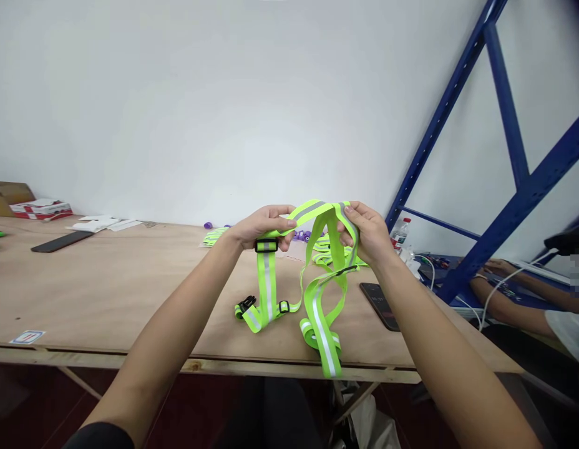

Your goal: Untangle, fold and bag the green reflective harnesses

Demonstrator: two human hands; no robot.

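A: With 12 o'clock set toward the wall, where is the reflective strap [269,277] seen?
B: It is held up over the near edge of the wooden table [130,280], between the hands, which are kept well apart. At 11 o'clock of its middle it is pinched by the left hand [264,226]; at 2 o'clock it is gripped between the thumb and fingers of the right hand [370,232].

A: How is it made up?
B: Bright yellow-green webbing is shown, marked along its middle by a silver-grey stripe. By the left hand, a black slider [266,245] is threaded on a hanging length. A smaller slider [284,307] is seen lower down, and a black clip [247,304] is carried toward 8 o'clock.

A: And the other side?
B: Long loops are hung below the right hand, crossed by a dark band [346,270]. Near 5 o'clock the webbing is curled, and its lowest length is seen across the table's front edge. Whether the lower loops are supported by the wood cannot be told.

A: What is found around it?
B: Purple rolls [301,236] are partly hidden at 12 o'clock, more striped webbing [323,257] is heaped at 1 o'clock, and a phone [379,305] is laid at 4 o'clock.
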